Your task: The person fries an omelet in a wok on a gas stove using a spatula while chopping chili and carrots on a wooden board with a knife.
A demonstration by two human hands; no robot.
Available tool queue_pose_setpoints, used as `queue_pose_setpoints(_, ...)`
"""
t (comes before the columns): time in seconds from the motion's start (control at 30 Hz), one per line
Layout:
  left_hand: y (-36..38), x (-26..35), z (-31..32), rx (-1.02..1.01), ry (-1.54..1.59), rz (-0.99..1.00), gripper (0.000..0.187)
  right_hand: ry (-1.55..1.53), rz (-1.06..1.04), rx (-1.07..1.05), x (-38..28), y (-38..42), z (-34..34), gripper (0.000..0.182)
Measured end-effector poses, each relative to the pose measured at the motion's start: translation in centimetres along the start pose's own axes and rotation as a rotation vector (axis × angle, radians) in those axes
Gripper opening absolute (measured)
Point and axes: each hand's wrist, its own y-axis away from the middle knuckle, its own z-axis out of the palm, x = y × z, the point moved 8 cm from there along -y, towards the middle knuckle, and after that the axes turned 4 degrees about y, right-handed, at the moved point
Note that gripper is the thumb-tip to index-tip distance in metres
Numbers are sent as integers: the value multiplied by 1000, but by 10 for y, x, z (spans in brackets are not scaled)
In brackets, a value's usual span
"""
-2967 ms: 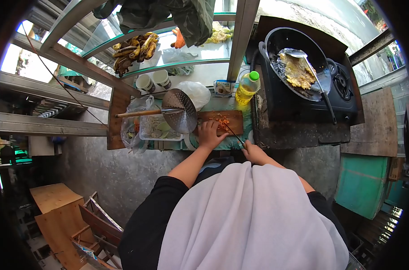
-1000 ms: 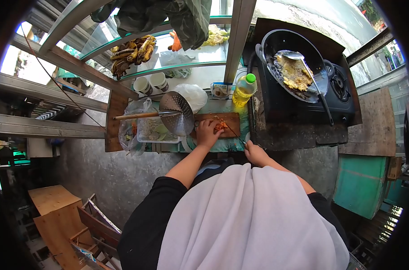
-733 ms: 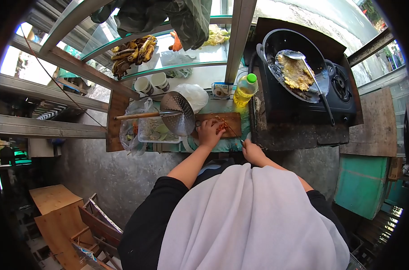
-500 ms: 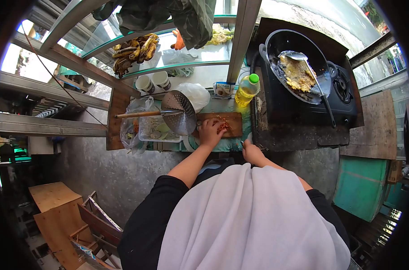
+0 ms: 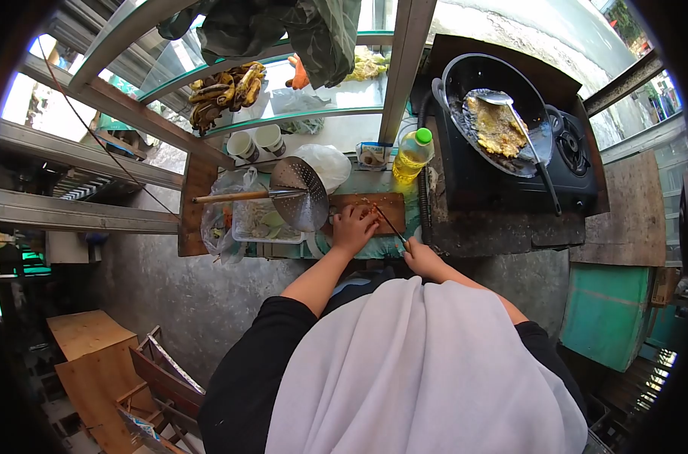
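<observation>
On a wooden cutting board (image 5: 393,204), my left hand (image 5: 354,229) presses down with bent fingers over small red pieces that look like chopped chillies (image 5: 375,212). Its fingertips partly hide them. My right hand (image 5: 423,259) is closed around the handle of a knife (image 5: 391,222), whose blade slants up-left across the board, its tip beside the left fingers. Left of the board, a perforated skimmer (image 5: 300,194) with a wooden handle lies over a white tray (image 5: 264,234) holding pale green pieces.
A black wok (image 5: 453,76) with a golden fried piece (image 5: 497,127) and a spatula (image 5: 527,136) sits on the stove (image 5: 465,189) at right. An oil bottle (image 5: 412,155) with a green cap stands behind the board. Cups (image 5: 270,139) and bananas (image 5: 226,92) are farther back.
The knife blade has swung over the board and now shows beside my left fingers. My left hand covers more of the red pieces. The view has shifted slightly.
</observation>
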Motion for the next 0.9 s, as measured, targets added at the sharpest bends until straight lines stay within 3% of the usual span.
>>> queue_pose_setpoints(0.7, -3, 6, -7, 23, -32, 67, 23, 176, 9, 27, 9, -6, 19, 19)
queue_pose_setpoints(0.9, -4, 8, -8, 39, -63, 96, 22, 0, -9, 1, 13, -7, 20, 26)
